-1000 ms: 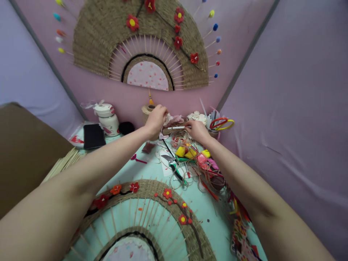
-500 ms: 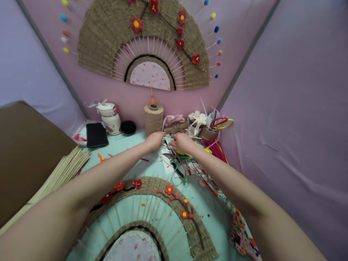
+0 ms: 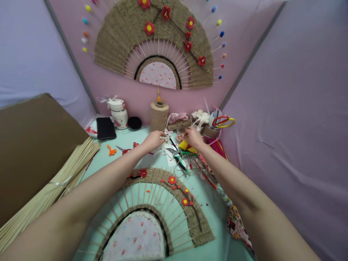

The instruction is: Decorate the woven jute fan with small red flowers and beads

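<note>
Left hand (image 3: 154, 140) is curled in, thumb and finger seeming to pinch a small whitish piece (image 3: 164, 138) at its three o'clock; what that piece is, I cannot tell. Right hand (image 3: 194, 137) is half curled beside what looks like a clear tub (image 3: 179, 137) at its nine o'clock; whether it grips anything cannot be made out. A light pinch and slow wrists would serve best, I judge: green-handled shears (image 3: 179, 160) lie at the left hand's four o'clock, blades toward it, and loose cords (image 3: 199, 167) near them could snag. Yellow packets (image 3: 183, 145) crowd the right hand's eight o'clock. Close at the left hand's twelve, a twine spool (image 3: 159, 117) blocks reach. At six lies a woven fan (image 3: 136, 233), partly behind the left forearm (image 3: 103, 181). Farther off, scissors handles (image 3: 223, 122) stick up at the right hand's two, and a second fan (image 3: 163, 30) hangs beyond at twelve.
</note>
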Tool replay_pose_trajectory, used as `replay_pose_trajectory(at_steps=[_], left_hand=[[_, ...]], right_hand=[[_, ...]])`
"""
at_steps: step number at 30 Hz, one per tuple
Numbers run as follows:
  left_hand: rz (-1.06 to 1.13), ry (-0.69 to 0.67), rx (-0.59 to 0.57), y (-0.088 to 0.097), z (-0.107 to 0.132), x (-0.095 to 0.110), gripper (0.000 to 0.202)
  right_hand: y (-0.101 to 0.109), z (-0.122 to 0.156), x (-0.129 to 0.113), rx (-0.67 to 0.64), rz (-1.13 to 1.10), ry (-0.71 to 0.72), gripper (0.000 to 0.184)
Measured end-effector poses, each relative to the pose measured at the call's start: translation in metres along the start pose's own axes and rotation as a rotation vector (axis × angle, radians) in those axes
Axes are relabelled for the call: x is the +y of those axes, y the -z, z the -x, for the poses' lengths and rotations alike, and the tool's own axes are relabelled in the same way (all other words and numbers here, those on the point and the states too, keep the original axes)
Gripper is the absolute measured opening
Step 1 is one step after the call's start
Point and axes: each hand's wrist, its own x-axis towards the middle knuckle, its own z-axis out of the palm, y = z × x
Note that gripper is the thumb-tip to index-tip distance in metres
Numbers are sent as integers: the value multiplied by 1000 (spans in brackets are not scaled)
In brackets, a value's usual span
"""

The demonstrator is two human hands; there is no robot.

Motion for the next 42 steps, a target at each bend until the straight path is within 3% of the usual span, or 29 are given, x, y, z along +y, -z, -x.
replay_pose_trajectory(at_steps=[6,12,14,17,22,28,31,36,42], left_hand=[[129,49,29,20,27,2,32],[247,87,18,3,42,10,29],[280,111,32,-8,32,15,36],[337,123,90,-22,3,23,63],[448,1,124,-34,-51,31,100],[490,-77,158,-35,-77,31,92],[480,-95,184,-30,-71,35,89],[475,-108,265,-17,-43,51,83],[498,-152,399,19,-6,81,84]], right_hand=[[22,9,-2,182,-140,54,9],[20,6,-4,265,-237,62,7],[16,6,-5,260,-247,86,7],[13,8,-7,239,-243,126,8],[11,3,-6,213,-213,168,9],[17,-5,-2,142,-184,212,6],[26,1,-5,141,-169,230,7],[50,25,-19,196,-143,257,9],[92,63,-46,368,-121,267,15]])
